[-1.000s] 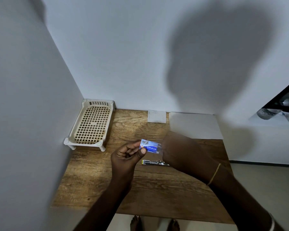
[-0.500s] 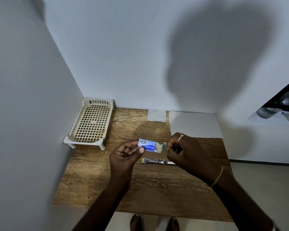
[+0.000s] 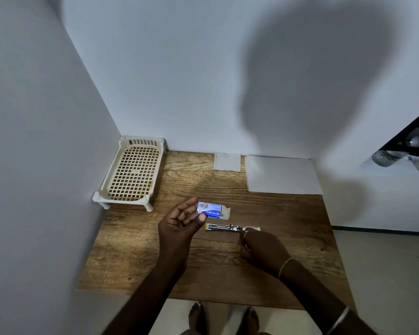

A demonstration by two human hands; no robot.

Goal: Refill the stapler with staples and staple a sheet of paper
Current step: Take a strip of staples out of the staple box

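- Left hand [image 3: 183, 220] pinches a blue staple box [image 3: 209, 210] between thumb and fingers, just behind the stapler [image 3: 230, 228]; the box's flap at the end toward the right hand hangs open.
- Right hand [image 3: 261, 247] sits curled just in front of the stapler's right end, fingers drawn together. We cannot tell whether it holds a strip of staples; nothing shows between the fingertips.
- We see the stapler lying flat and opened out on the table [image 3: 136, 250], its metal channel facing up, untouched by either hand.
- Paper [image 3: 283, 174] lies well behind the stapler, against the wall, with a smaller slip [image 3: 227, 161] to its left.
- A basket [image 3: 133, 172] stands behind and to the left of the stapler, in the corner.
- We judge this to be the refill step: box open, channel exposed, no staples visibly loaded yet.
- Next, we would need a strip laid legs-down into the channel, aligned along its length, then the stapler closed before fetching the paper.
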